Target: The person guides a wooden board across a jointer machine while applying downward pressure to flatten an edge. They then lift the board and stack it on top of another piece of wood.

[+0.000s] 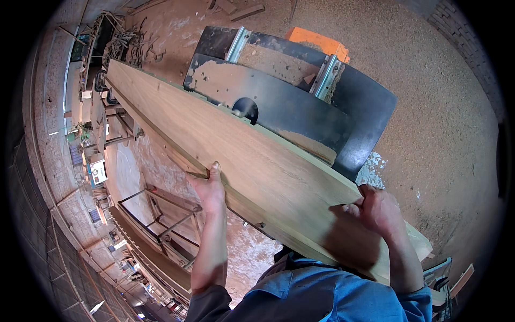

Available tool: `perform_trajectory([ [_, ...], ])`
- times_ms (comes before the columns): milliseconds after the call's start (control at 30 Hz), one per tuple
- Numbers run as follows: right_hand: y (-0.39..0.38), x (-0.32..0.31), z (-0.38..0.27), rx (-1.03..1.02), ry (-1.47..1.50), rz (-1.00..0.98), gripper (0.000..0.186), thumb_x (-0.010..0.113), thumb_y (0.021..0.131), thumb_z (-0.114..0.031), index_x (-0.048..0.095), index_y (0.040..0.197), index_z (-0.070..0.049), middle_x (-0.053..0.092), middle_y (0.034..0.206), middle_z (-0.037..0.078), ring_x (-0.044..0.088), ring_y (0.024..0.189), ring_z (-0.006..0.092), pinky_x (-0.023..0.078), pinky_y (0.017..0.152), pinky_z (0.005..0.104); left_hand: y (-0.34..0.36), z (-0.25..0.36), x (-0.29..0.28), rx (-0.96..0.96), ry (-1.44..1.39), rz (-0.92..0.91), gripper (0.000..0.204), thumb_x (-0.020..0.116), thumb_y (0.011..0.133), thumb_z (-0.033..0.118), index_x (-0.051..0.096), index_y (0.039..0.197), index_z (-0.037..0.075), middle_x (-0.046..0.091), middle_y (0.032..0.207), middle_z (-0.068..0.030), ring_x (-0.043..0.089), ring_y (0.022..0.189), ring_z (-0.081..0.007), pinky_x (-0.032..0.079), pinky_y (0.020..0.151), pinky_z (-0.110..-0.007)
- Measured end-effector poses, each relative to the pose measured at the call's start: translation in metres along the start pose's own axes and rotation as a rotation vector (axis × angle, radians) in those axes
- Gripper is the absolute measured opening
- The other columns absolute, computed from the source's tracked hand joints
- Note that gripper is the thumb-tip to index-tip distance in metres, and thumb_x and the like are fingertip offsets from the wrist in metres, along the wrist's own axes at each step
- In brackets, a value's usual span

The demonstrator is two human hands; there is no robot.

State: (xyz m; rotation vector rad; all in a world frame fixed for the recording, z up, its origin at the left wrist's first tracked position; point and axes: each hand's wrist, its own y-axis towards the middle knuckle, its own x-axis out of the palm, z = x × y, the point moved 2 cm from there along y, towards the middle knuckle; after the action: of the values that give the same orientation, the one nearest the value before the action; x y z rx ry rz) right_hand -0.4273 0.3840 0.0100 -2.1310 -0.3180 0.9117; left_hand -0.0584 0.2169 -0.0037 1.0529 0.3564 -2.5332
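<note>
A long, wide wooden board [257, 166] lies slantwise in front of me, from the far left to the near right. My left hand [210, 188] is closed on its near edge, thumb on the upper face and fingers hidden underneath. Toward the right end, my right hand [378, 209] grips the far edge with bent fingers. Along that far edge, the board meets a dark machine table [300, 115] dusted with sawdust. A round opening in this table sits right by the board's edge, with a blurred metal part [239, 111] in it.
Two metal rails [326, 78] cross the machine table, and an orange part [319, 42] sticks out behind it. Sawdust covers the floor [440, 112] at right. A metal frame [163, 214] stands at left. Wood offcuts [124, 43] are heaped at the far left.
</note>
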Motion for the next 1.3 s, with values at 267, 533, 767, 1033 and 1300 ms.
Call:
perform_trajectory([
  [267, -0.002, -0.002, -0.001, -0.008, 0.057, -0.001, 0.059, 0.075, 0.077, -0.056, 0.064, 0.1, -0.002, 0.068, 0.089, 0.021, 0.066, 0.089, 0.0415, 0.053, 0.076, 0.0478, -0.002, 0.006, 0.002, -0.004, -0.053, -0.026, 0.092, 0.073, 0.088, 0.012, 0.008, 0.15, -0.01, 0.03, 0.151, -0.0282, 0.034, 0.139, -0.033, 0.026, 0.117, -0.038],
  [533, -0.002, -0.001, -0.001, -0.018, 0.048, 0.025, 0.062, 0.074, 0.076, -0.057, 0.064, 0.1, -0.001, 0.068, 0.089, 0.022, 0.066, 0.089, 0.0416, 0.053, 0.076, 0.0476, -0.001, 0.003, 0.0, -0.002, -0.029, -0.036, 0.094, 0.074, 0.088, 0.016, 0.007, 0.149, -0.012, 0.028, 0.151, -0.0304, 0.033, 0.14, -0.0348, 0.026, 0.117, -0.038],
  [767, -0.002, -0.003, -0.001, -0.024, 0.047, 0.019, 0.062, 0.073, 0.077, -0.058, 0.064, 0.101, -0.002, 0.069, 0.087, 0.021, 0.066, 0.088, 0.0417, 0.053, 0.075, 0.0478, 0.002, -0.003, 0.0, 0.005, -0.011, -0.023, 0.094, 0.074, 0.087, 0.016, 0.009, 0.148, -0.013, 0.029, 0.15, -0.0304, 0.034, 0.139, -0.0346, 0.026, 0.117, -0.039],
  [1033, 0.0, -0.002, 0.0, -0.017, -0.004, 0.003, 0.063, 0.073, 0.077, -0.059, 0.063, 0.1, -0.002, 0.068, 0.088, 0.022, 0.066, 0.087, 0.0422, 0.053, 0.075, 0.0479, 0.002, -0.001, 0.001, 0.02, -0.017, -0.013, 0.094, 0.075, 0.086, 0.015, 0.01, 0.148, -0.013, 0.03, 0.15, -0.0298, 0.035, 0.139, -0.034, 0.026, 0.117, -0.038],
  [1300, 0.0, 0.003, 0.006, -0.04, 0.014, 0.028, 0.068, 0.069, 0.077, -0.064, 0.064, 0.101, -0.001, 0.067, 0.089, 0.023, 0.065, 0.088, 0.0429, 0.053, 0.075, 0.0481, -0.003, 0.009, 0.001, -0.014, 0.041, -0.019, 0.098, 0.074, 0.088, 0.02, 0.005, 0.148, -0.015, 0.027, 0.152, -0.0287, 0.032, 0.14, -0.0322, 0.025, 0.117, -0.038],
])
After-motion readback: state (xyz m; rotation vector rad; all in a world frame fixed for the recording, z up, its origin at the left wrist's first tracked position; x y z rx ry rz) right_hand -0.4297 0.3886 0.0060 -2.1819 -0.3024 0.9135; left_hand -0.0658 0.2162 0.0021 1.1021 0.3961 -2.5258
